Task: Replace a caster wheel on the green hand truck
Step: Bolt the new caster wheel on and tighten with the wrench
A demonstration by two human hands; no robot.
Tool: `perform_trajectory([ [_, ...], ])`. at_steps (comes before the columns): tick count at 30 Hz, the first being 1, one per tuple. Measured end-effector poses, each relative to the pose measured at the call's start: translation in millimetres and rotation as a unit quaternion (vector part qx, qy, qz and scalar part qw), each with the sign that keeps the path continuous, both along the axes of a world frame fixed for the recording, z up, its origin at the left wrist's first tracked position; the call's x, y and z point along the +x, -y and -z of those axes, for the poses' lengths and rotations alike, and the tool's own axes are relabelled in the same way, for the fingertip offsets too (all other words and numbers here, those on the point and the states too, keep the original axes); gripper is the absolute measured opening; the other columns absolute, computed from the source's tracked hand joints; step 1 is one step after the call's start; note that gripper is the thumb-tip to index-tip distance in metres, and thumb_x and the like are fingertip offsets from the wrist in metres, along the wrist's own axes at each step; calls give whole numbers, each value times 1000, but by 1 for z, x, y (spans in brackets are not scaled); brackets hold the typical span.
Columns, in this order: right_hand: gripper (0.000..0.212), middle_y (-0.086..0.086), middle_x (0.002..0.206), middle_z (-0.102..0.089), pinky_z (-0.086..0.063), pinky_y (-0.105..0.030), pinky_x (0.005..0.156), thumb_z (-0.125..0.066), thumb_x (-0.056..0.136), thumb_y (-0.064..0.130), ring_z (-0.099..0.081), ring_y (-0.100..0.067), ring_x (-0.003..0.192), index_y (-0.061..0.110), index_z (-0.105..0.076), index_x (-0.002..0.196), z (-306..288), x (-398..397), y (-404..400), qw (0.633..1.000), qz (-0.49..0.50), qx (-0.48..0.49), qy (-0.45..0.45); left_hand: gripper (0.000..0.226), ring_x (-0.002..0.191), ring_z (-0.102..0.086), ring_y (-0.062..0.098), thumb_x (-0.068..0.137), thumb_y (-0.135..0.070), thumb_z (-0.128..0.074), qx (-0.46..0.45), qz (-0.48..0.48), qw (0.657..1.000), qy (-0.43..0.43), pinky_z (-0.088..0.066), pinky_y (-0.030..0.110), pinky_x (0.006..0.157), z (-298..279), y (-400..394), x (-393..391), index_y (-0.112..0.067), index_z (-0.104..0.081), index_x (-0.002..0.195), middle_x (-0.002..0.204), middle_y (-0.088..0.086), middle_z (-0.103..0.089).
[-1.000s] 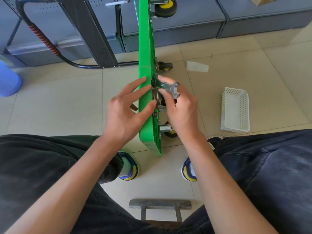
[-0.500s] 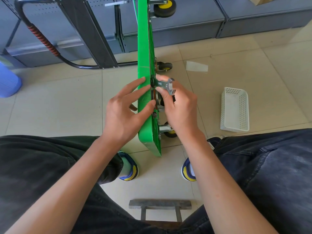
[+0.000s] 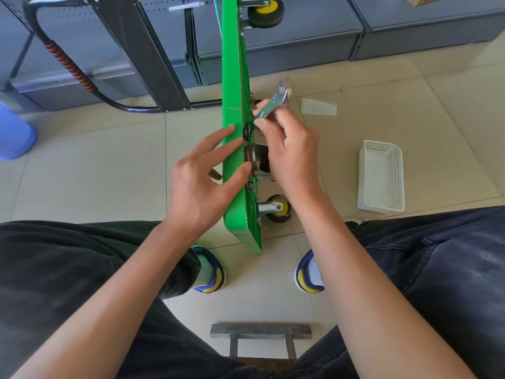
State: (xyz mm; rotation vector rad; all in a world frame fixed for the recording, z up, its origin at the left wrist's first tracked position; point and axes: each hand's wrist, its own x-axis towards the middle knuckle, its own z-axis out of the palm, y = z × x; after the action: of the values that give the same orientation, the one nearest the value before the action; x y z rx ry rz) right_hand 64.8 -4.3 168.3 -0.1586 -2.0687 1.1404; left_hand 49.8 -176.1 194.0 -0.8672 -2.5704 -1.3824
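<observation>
At green deck (image 3: 232, 77): right hand (image 3: 289, 151) fingers grip wrench (image 3: 272, 105), swung upward; left hand (image 3: 202, 181) fingers spread

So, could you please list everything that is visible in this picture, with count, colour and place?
hand truck deck: 1, green, standing on its edge on the floor, centre
caster wheels: 3 clearly seen, black with yellow hubs, on the deck's right face
wrench: 1, metal, angled up from a bolt on the deck
handle bar: 1, black with red grip, upper left
basket: 1, white, perforated, floor at right
container: 1, blue, left edge
stool: 1, grey top, bottom centre
shoes: 2, blue and yellow, either side of the deck
left hand: fingers straight against the deck
right hand: holds the wrench
</observation>
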Motion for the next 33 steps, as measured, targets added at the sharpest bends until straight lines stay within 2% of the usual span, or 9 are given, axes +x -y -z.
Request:
perform_trajectory([
  [3, 21, -3, 91, -76, -58, -42, 66, -59, 103, 19, -72, -16, 76, 5, -69, 113, -2, -8, -7, 999, -1, -43, 30, 41, 126, -56, 2, 92, -34, -68, -3, -1, 1000, 2, -58, 22, 75, 0, 0, 0, -19, -68, 130, 143, -6, -58],
  [6, 20, -1, 91, -76, -61, -41, 71, -58, 104, 20, -73, -7, 78, 6, -68, 114, -4, -16, -14, 996, -7, -71, 54, 42, 127, -56, 4, 92, -36, -67, -8, 0, 1000, 2, -59, 25, 76, 0, 0, 0, -19, -68, 130, 144, -6, -58],
  [10, 23, -2, 89, -76, -60, -44, 70, -57, 103, 22, -73, -12, 78, 4, -68, 112, -10, -24, -15, 996, -20, -59, 60, 42, 126, -56, 3, 92, -36, -67, -7, -3, 1000, 4, -59, 28, 75, 0, 0, -1, -20, -68, 130, 144, -7, -58],
  [15, 20, -1, 96, -76, -60, -31, 76, -61, 101, 18, -72, -9, 87, 3, -68, 112, -13, -18, -6, 999, -33, -16, 36, 41, 125, -57, 2, 91, -35, -67, -6, -5, 1000, 5, -59, 27, 76, 0, 0, 0, -20, -69, 129, 143, -7, -58],
  [19, 19, -1, 98, -76, -59, -26, 78, -61, 101, 17, -71, -9, 89, 2, -68, 112, -11, -18, -1, 999, -30, -12, 21, 42, 124, -57, 1, 90, -37, -66, -5, -6, 1000, 6, -59, 29, 76, -1, 0, 0, -20, -69, 129, 143, -8, -58],
  [21, 19, -1, 95, -75, -59, -28, 75, -61, 101, 18, -71, -9, 85, 3, -69, 111, -11, -21, -1, 999, -18, -23, 21, 42, 124, -57, 0, 91, -36, -67, -6, -6, 1000, 7, -59, 28, 76, -2, 0, 0, -20, -69, 129, 143, -8, -58],
  [25, 20, 0, 86, -74, -58, -43, 67, -58, 102, 23, -70, -15, 72, 7, -68, 110, -9, -29, -7, 996, -11, -74, 43, 41, 125, -57, 2, 91, -35, -67, -5, -5, 1000, 7, -59, 27, 76, -2, 0, 1, -20, -69, 129, 143, -8, -58],
  [29, 19, 4, 83, -72, -56, -42, 67, -56, 103, 24, -68, -11, 71, 9, -67, 108, -9, -36, -7, 995, -12, -79, 58, 41, 127, -56, 2, 91, -34, -68, -3, -4, 1000, 10, -59, 27, 75, -1, 0, 0, -20, -69, 129, 143, -7, -58],
  [33, 21, -4, 82, -73, -54, -44, 68, -55, 104, 24, -68, -20, 73, 8, -68, 110, -10, -46, -6, 995, -32, -71, 63, 41, 126, -56, 2, 91, -34, -68, -4, -4, 1000, 12, -58, 26, 76, -1, 0, 0, -20, -69, 129, 143, -8, -58],
])
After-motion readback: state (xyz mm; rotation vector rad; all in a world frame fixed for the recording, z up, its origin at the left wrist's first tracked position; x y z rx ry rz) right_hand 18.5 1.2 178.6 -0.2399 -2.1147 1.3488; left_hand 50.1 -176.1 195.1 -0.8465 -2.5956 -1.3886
